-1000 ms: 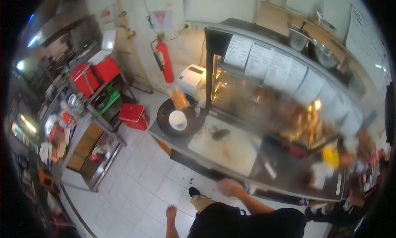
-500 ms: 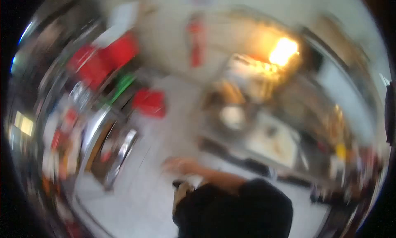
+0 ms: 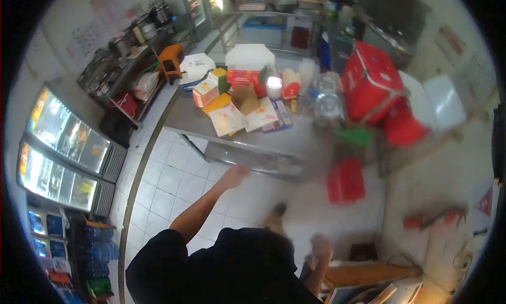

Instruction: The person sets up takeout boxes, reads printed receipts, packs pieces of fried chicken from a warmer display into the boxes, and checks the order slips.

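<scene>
I stand on a white-tiled floor (image 3: 161,198), crossed left of centre by a dark strip (image 3: 136,190). Lit glass-fronted fridges (image 3: 58,175) glow at the frame's left edge; an orange stool (image 3: 171,52) stands upper left, near a metal table (image 3: 184,117). Pale wall (image 3: 437,188) closes my right.

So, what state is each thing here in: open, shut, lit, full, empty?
Left hand: blurred, nothing visible in its grasp.
Right hand: blurred; cannot tell whether it holds anything.
Printed carton: open, flaps spread.
Glass-fronted fridge: lit inside, stocked, doors apparently shut.
Red box: white lid appears raised; contents not visible.
Orange stool: upright.
</scene>
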`<action>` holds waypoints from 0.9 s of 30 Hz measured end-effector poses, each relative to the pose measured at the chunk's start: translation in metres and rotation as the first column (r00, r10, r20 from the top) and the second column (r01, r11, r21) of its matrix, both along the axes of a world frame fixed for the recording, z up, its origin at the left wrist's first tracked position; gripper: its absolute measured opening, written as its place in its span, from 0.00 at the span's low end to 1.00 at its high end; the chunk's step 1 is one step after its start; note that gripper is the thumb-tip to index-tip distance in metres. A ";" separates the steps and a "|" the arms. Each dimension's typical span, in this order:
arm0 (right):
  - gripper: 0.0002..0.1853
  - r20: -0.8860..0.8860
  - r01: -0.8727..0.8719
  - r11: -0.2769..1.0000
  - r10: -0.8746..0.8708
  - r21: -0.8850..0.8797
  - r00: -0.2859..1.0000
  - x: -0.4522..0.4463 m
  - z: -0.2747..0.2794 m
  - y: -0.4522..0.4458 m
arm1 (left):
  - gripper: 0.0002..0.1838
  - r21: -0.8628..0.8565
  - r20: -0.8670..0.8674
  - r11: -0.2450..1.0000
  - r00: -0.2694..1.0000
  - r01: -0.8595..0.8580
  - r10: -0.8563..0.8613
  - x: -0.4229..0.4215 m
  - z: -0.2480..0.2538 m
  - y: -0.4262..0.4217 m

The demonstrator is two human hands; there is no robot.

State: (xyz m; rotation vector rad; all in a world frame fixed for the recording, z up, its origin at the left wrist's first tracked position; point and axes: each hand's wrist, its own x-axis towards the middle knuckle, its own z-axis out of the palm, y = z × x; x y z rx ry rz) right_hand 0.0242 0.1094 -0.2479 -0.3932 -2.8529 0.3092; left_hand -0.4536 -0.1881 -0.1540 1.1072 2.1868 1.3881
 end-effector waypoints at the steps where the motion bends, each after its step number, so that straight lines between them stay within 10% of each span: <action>1: 0.08 0.141 0.027 1.000 -0.027 0.006 0.990 -0.043 -0.008 0.027 | 0.15 -0.017 0.001 1.000 1.000 -0.023 0.023 -0.002 0.038 0.016; 3: 0.09 0.118 0.050 0.998 -0.044 -0.045 0.992 -0.162 0.065 0.064 | 0.14 -0.285 0.026 0.919 0.956 -0.273 0.292 -0.019 0.100 0.047; 5: 0.13 0.003 0.051 0.987 -0.051 -0.149 0.999 -0.261 0.146 0.083 | 0.14 -0.174 0.141 0.972 0.973 -0.156 0.181 -0.064 0.102 0.038; 7: 0.15 0.060 0.046 0.982 -0.036 -0.182 0.998 -0.331 0.169 0.098 | 0.10 -0.471 -0.201 0.787 0.917 -0.398 0.344 -0.102 0.132 0.034; 9: 0.19 -0.008 -0.074 0.921 0.077 -0.383 0.997 -0.390 0.208 0.089 | 0.07 -0.403 -0.275 0.776 0.873 -0.486 0.404 -0.152 0.124 0.021; 11: 0.21 0.049 -0.077 0.847 0.121 -0.527 0.991 -0.444 0.247 0.066 | 0.06 0.107 -0.445 0.780 0.672 -0.616 0.592 -0.194 0.147 0.022; 13: 0.22 0.144 -0.005 0.791 0.118 -0.611 0.982 -0.474 0.245 0.045 | 0.07 0.004 -0.259 0.803 0.775 -0.596 0.576 -0.241 0.180 0.032; 14: 0.22 0.038 -0.139 0.810 0.195 -0.570 0.980 -0.478 0.232 0.032 | 0.10 -0.093 -0.059 0.828 0.833 -0.553 0.550 -0.269 0.188 0.040; 16: 0.22 -0.037 -0.234 0.830 0.250 -0.506 0.968 -0.481 0.208 0.009 | 0.16 -0.164 -0.316 0.845 0.839 -0.508 0.443 -0.336 0.161 0.067; 19: 0.19 0.018 -0.294 0.846 0.336 -0.446 0.942 -0.479 0.154 -0.020 | 0.20 0.178 -0.693 0.942 0.643 -0.284 0.325 -0.417 0.155 0.117; 22: 0.16 -0.067 -0.422 0.829 0.429 -0.367 0.901 -0.497 0.157 -0.038 | 0.16 -0.184 -0.880 0.969 0.466 -0.163 -0.089 -0.473 0.121 0.125; 24: 0.16 -0.005 -0.286 0.871 0.309 -0.399 0.951 -0.508 0.170 -0.048 | 0.18 -0.576 -0.506 0.812 0.741 0.090 -0.441 -0.489 0.116 0.125; 25: 0.16 0.113 -0.095 0.893 0.160 -0.440 0.981 -0.514 0.176 -0.048 | 0.18 -0.582 -0.507 0.810 0.747 0.070 -0.430 -0.487 0.128 0.117; 27: 0.16 0.220 -0.322 0.937 0.345 -0.131 0.912 -0.527 0.192 -0.039 | 0.14 -0.496 -0.605 0.866 0.689 0.067 -0.400 -0.470 0.151 0.098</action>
